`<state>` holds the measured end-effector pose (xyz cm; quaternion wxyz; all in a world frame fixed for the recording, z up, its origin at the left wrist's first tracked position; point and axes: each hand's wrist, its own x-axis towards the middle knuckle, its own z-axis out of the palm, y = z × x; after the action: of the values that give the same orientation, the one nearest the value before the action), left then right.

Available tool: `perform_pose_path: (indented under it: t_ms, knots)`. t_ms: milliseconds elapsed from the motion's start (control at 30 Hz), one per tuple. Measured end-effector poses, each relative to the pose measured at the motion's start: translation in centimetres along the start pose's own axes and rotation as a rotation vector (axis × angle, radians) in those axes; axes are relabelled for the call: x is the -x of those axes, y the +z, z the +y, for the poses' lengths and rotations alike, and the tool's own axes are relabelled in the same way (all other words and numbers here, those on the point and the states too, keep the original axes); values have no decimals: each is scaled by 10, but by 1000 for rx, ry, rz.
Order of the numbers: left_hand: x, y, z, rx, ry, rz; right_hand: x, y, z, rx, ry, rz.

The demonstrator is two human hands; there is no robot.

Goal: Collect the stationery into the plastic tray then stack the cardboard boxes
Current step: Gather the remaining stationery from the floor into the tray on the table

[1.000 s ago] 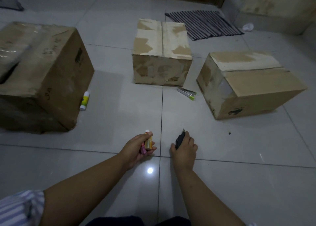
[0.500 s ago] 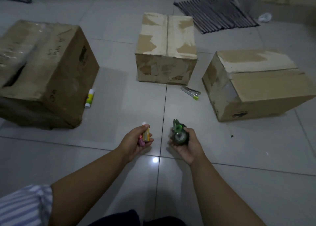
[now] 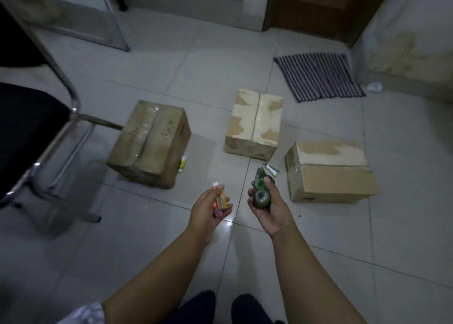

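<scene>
Head camera looks down at your two hands over the grey tiled floor (image 3: 152, 225). Your left hand (image 3: 208, 211) is closed around a small bundle of stationery, a yellow-orange piece and a pink piece (image 3: 220, 201). Your right hand (image 3: 269, 208) lies palm up and grips a dark green translucent tape dispenser (image 3: 261, 191).

Three brown cardboard boxes stand on the floor, apart from each other: the taped box on the left (image 3: 149, 144), the middle box with a whitish torn top (image 3: 255, 125), and the right box (image 3: 328, 171). The left box has some dark handwriting on its top, but it is too blurred to read. A white and yellow glue stick (image 3: 182, 166) lies just beside the right side of the left box. A small silver and green item (image 3: 270, 169) lies on the floor between the middle box and the right box. No plastic tray shows in this view.

Compared with half a second ago, your head is higher and further from the boxes, so they look smaller. A black chair with a chrome frame (image 3: 36, 137) now shows at the left edge, and a brown wooden door (image 3: 318, 5) at the top. The striped grey mat (image 3: 318, 76) sits near the far right corner. Both hands hold the same things as before.
</scene>
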<state>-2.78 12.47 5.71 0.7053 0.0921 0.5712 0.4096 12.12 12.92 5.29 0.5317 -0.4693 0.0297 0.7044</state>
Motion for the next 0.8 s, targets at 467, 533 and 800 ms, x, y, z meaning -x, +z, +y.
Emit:
perform_pose_path:
  t_ms: [467, 533, 800]
  knots:
    - [330, -64, 122, 259, 309, 221, 256, 199, -19, 734, 302, -458]
    - [356, -77, 121, 297, 358, 261, 276, 214, -4, 838, 329, -525]
    - [464, -156, 92, 501, 528, 487, 348, 257, 108, 1158, 535, -876]
